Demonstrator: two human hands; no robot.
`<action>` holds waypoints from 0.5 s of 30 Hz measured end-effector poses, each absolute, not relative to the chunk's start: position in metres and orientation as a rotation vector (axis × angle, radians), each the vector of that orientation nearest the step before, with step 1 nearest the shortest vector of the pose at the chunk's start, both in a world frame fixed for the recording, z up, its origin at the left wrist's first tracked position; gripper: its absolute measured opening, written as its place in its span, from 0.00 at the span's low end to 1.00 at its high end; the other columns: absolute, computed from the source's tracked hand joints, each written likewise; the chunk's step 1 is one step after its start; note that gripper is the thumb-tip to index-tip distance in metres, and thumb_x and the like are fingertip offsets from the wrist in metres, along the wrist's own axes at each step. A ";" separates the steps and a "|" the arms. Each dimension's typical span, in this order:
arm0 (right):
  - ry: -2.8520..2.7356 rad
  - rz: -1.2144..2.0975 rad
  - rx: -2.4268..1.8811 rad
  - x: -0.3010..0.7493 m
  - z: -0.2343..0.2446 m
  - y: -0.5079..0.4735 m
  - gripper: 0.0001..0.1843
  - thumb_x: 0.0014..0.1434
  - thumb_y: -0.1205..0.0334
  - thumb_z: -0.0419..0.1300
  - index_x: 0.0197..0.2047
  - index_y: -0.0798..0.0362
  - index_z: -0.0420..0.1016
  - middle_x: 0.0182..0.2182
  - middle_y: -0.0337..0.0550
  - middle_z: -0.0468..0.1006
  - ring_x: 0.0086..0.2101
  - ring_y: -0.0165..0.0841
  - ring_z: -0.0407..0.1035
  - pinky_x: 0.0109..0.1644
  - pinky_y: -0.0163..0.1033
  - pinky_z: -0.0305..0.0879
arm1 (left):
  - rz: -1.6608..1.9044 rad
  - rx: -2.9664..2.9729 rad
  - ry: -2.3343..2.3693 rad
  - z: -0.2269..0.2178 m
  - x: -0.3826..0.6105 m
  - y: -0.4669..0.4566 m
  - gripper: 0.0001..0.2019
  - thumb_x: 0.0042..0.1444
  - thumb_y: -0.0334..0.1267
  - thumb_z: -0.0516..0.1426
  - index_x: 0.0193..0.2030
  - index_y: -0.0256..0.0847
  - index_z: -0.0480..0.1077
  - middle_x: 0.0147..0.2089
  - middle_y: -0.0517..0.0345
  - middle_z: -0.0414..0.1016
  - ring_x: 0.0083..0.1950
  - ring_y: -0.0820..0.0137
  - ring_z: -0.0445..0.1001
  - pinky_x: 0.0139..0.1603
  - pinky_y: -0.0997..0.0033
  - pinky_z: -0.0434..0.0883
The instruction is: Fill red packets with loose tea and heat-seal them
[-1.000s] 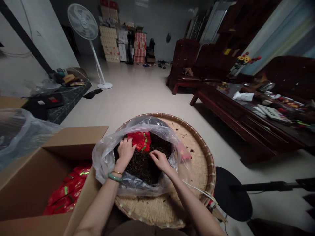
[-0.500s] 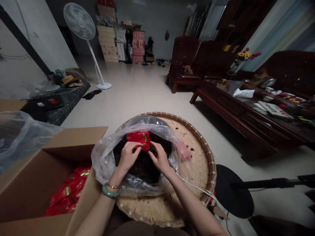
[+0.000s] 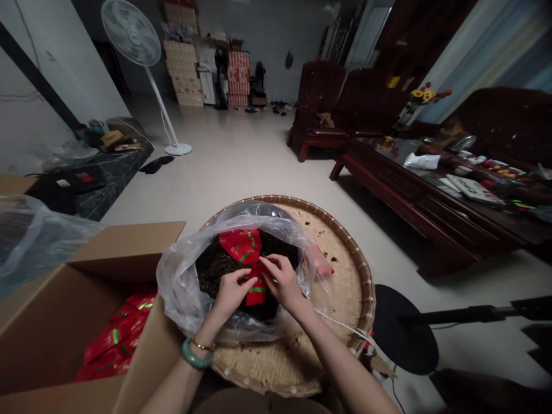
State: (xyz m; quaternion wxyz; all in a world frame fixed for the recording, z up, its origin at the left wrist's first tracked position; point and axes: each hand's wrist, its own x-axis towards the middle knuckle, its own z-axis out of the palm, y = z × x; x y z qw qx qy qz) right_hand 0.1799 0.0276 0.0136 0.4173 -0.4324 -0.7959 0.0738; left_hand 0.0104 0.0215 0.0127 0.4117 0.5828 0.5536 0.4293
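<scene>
Both my hands are over a clear plastic bag (image 3: pixel 181 287) full of dark loose tea leaves (image 3: pixel 213 264), which rests on a round woven bamboo tray (image 3: pixel 345 270). My left hand (image 3: pixel 230 292) and my right hand (image 3: pixel 281 280) pinch one small red packet (image 3: pixel 257 290) between them, just above the leaves. A stack of red packets (image 3: pixel 239 244) with green marks lies on the leaves farther back in the bag.
An open cardboard box (image 3: pixel 60 310) at my left holds several red packets (image 3: pixel 114 339). Another clear bag (image 3: pixel 30 236) lies at far left. A dark wooden table (image 3: pixel 414 195) with clutter runs along the right, a black stool (image 3: pixel 405 339) beside the tray, a standing fan (image 3: pixel 133 34) behind.
My hands came together from the leaves, took one red packet from the stack, and drew it toward me; they now hold it between them.
</scene>
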 end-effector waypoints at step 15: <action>-1.917 0.310 -1.063 0.182 0.002 0.023 0.15 0.61 0.66 0.54 0.52 0.50 0.71 0.41 0.49 0.74 0.42 0.36 0.68 0.45 0.42 0.69 | 1.013 1.208 1.246 0.001 0.015 0.017 0.15 0.41 0.40 0.64 0.35 0.34 0.77 0.32 0.51 0.81 0.32 0.64 0.78 0.36 0.67 0.76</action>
